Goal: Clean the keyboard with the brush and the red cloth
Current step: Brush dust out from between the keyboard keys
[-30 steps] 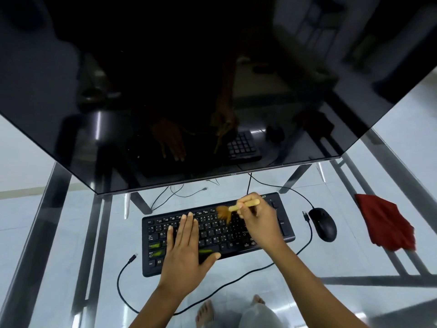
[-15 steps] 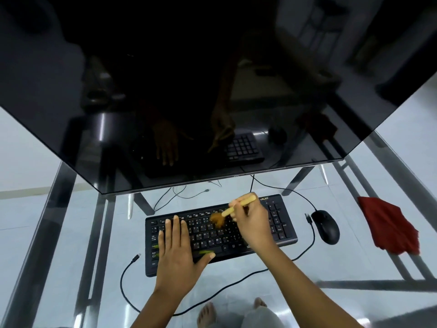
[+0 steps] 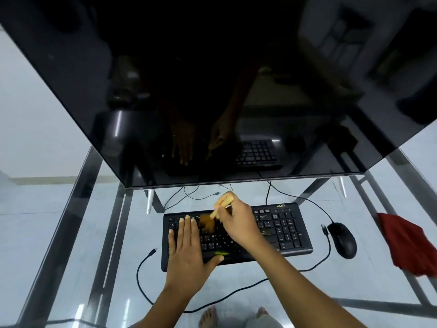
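A black keyboard (image 3: 281, 229) lies on the glass table under the monitor. My left hand (image 3: 186, 247) rests flat on its left half, fingers straight and thumb spread toward the space bar. My right hand (image 3: 238, 223) grips the pale wooden handle of a small brush (image 3: 209, 221). The brown bristles touch the upper-left keys, right beside my left fingertips. The red cloth (image 3: 409, 245) lies crumpled at the table's right edge, away from both hands.
A large dark monitor (image 3: 212, 91) overhangs the back of the table on thin feet. A black mouse (image 3: 343, 240) sits right of the keyboard. Loose cables (image 3: 144, 287) loop in front and behind. My bare feet show through the glass.
The brush has swept leftward across the keys, from the keyboard's middle to its upper left. My left hand stays flat on the left half.
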`<state>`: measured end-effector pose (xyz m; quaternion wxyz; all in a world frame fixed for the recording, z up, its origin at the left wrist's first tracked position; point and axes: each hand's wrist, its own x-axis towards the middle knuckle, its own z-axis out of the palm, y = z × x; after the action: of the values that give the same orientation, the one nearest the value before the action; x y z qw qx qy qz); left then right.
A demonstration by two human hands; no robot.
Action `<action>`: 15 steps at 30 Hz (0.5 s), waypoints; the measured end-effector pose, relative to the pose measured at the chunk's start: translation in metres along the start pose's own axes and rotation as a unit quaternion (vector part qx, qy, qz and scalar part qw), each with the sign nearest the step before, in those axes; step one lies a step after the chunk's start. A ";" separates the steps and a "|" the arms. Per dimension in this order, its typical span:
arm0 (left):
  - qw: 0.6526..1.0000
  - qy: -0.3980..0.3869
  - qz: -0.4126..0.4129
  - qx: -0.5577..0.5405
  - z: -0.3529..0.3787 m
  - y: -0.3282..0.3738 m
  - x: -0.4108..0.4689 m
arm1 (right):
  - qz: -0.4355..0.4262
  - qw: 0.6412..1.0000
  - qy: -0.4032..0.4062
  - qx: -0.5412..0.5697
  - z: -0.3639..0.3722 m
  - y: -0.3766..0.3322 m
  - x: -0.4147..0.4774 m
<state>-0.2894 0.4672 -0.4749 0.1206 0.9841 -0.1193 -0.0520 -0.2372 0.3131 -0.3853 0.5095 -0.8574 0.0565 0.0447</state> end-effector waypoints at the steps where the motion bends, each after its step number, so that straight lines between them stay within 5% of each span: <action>1: 1.000 0.001 -0.002 -0.001 0.001 -0.001 -0.001 | -0.015 0.999 0.043 0.006 0.001 -0.001 0.000; 6: 1.000 0.020 0.005 -0.002 -0.001 -0.005 0.004 | 0.024 0.997 -0.071 0.016 -0.001 -0.007 0.006; 10: 1.000 0.019 0.024 0.001 -0.004 -0.002 0.000 | -0.012 0.993 0.116 0.023 -0.019 0.005 0.001; 15: 0.999 -0.002 0.047 -0.004 -0.010 0.014 0.014 | -0.027 0.996 0.075 -0.038 -0.045 0.038 -0.010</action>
<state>-0.2780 0.4529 -0.4627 0.1270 0.9768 -0.1655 -0.0484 -0.2511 0.2557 -0.3950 0.4720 -0.8783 0.0698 -0.0313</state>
